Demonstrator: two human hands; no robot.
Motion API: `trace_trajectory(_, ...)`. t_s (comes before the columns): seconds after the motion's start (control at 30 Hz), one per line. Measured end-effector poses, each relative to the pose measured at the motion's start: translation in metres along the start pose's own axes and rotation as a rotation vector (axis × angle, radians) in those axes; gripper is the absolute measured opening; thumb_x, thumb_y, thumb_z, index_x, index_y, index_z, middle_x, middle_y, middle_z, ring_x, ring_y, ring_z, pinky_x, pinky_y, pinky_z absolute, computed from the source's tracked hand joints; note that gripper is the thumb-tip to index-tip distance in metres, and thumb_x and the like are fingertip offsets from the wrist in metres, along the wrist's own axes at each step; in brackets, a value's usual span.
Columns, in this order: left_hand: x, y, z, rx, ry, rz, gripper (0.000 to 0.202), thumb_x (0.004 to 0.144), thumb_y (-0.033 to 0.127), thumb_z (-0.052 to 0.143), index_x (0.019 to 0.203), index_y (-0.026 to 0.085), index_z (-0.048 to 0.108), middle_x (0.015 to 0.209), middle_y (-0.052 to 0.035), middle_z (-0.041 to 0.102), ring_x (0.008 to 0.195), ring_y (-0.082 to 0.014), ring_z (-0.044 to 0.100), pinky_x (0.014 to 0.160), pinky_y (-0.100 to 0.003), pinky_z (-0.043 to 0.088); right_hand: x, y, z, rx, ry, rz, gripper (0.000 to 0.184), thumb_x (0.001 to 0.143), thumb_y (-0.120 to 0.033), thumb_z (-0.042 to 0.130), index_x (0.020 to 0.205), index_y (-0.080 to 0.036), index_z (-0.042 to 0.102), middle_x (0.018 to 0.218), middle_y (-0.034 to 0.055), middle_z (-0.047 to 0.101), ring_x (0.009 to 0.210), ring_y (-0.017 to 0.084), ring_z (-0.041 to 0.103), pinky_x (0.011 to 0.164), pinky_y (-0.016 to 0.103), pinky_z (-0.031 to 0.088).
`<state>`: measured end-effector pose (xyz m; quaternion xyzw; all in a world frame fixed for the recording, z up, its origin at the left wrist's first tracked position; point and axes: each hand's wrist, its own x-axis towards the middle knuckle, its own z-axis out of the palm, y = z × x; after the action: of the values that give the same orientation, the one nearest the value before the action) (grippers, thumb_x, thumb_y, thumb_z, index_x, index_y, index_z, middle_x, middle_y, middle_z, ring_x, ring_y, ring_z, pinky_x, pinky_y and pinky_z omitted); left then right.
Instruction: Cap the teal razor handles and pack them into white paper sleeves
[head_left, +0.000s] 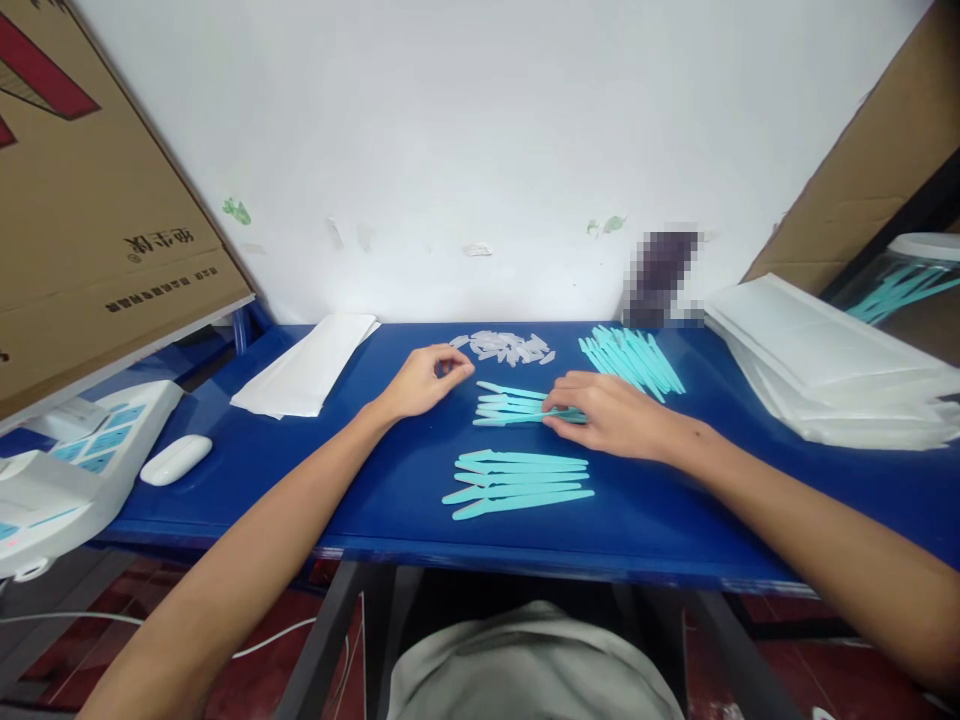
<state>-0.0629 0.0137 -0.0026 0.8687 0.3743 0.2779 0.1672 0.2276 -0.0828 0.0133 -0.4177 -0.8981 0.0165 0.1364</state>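
Observation:
On the blue table [660, 520], my right hand [607, 412] pinches the end of a teal plastic razor in a small row of razors [510, 406] lying side by side. My left hand [424, 380] is curled, thumb and fingers pinched close beside a heap of clear plastic caps [506, 346]; what it holds is too small to make out. A second neat row of teal razors [517, 482] lies nearer the front edge. A loose bundle of teal razors [634, 360] lies behind my right hand.
A stack of white bags [825, 360] sits at the right, a folded white sheet [307, 365] at the back left. A white case [176, 459] and white trays [67, 470] lie far left. Cardboard boxes [90, 220] flank both sides; a container of razors [907, 285] stands far right.

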Motion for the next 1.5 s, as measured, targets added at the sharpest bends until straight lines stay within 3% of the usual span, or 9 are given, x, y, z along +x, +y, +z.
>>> trace_trajectory(0.07,0.005,-0.013,0.0,0.153,0.05,-0.01,0.041,0.1,0.044,0.043,0.117,0.018,0.071,0.12,-0.0098,0.071,0.11,-0.0262,0.06,0.1,-0.043,0.046,0.0,-0.001,-0.002,-0.029,0.039,0.001,0.028,0.098,-0.036,0.051,0.097,-0.018,0.073,0.084,0.0079,0.07,0.077,0.021,0.059,0.078,0.035,0.036)
trace_trajectory(0.17,0.012,-0.029,0.002,0.297,-0.101,-0.049,0.053,0.102,0.041,0.034,0.15,0.022,0.047,0.157,-0.0086,0.046,0.145,-0.0335,0.036,0.116,-0.058,0.032,-0.001,-0.007,-0.007,0.028,-0.007,0.036,0.032,0.099,-0.041,0.051,0.094,-0.019,0.073,0.063,0.0015,0.061,0.066,0.018,0.052,0.083,0.039,0.034)
trace_trajectory(0.27,0.015,-0.033,0.004,0.358,-0.244,-0.089,0.057,0.104,0.041,0.028,0.157,0.023,0.035,0.165,-0.0069,0.033,0.154,-0.0349,0.02,0.119,-0.064,0.023,-0.004,-0.014,-0.012,0.14,-0.128,0.056,0.034,0.095,-0.049,0.056,0.092,-0.021,0.075,0.053,-0.0004,0.05,0.071,0.021,0.051,0.073,0.034,0.035)
trace_trajectory(0.63,0.006,-0.024,-0.003,0.285,-0.113,0.089,0.039,0.097,0.027,0.044,0.126,0.015,0.068,0.126,-0.0112,0.07,0.114,-0.0258,0.065,0.103,-0.04,0.048,-0.003,-0.014,-0.01,0.325,-0.283,0.021,0.025,0.09,-0.036,0.063,0.097,-0.017,0.078,0.053,-0.0036,0.055,0.049,0.011,0.05,0.053,0.025,0.034)
trace_trajectory(0.83,0.004,-0.014,-0.006,0.354,-0.113,0.098,0.036,0.097,0.026,0.046,0.121,0.014,0.07,0.103,-0.0114,0.07,0.094,-0.0248,0.066,0.087,-0.037,0.05,-0.004,-0.015,-0.011,0.231,-0.245,-0.055,0.016,0.086,-0.023,0.062,0.09,-0.018,0.077,0.069,0.0004,0.064,0.058,0.012,0.052,0.058,0.025,0.037)
trace_trajectory(0.93,0.001,-0.014,-0.005,0.435,-0.103,0.074,0.041,0.099,0.033,0.045,0.128,0.014,0.067,0.108,-0.0132,0.065,0.098,-0.0262,0.063,0.088,-0.038,0.05,-0.004,-0.016,-0.011,0.097,-0.197,-0.086,0.017,0.087,-0.02,0.059,0.083,-0.018,0.075,0.083,0.0036,0.067,0.062,0.012,0.053,0.059,0.027,0.035)
trace_trajectory(1.1,0.0,-0.019,-0.005,0.556,-0.158,0.03,0.045,0.102,0.037,0.038,0.128,0.015,0.068,0.113,-0.015,0.063,0.104,-0.0293,0.059,0.091,-0.041,0.047,-0.003,-0.014,-0.008,-0.078,-0.147,-0.116,0.019,0.089,-0.019,0.056,0.08,-0.018,0.072,0.079,0.0054,0.068,0.068,0.017,0.055,0.07,0.032,0.034)
trace_trajectory(1.27,0.003,-0.022,-0.009,0.428,-0.181,0.004,0.039,0.101,0.036,0.044,0.125,0.017,0.068,0.102,-0.0114,0.069,0.1,-0.0268,0.062,0.089,-0.037,0.047,0.001,-0.014,-0.004,-0.109,-0.109,-0.131,0.021,0.092,-0.018,0.053,0.079,-0.018,0.07,0.074,0.0055,0.068,0.072,0.019,0.055,0.084,0.038,0.033)
trace_trajectory(1.5,-0.001,-0.026,-0.008,0.398,-0.165,0.021,0.041,0.1,0.033,0.04,0.123,0.017,0.07,0.106,-0.0143,0.064,0.1,-0.0281,0.059,0.091,-0.041,0.047,0.005,-0.013,0.008,-0.07,-0.106,-0.055,0.023,0.096,-0.019,0.048,0.083,-0.016,0.067,0.077,0.0051,0.07,0.067,0.017,0.056,0.081,0.035,0.036)
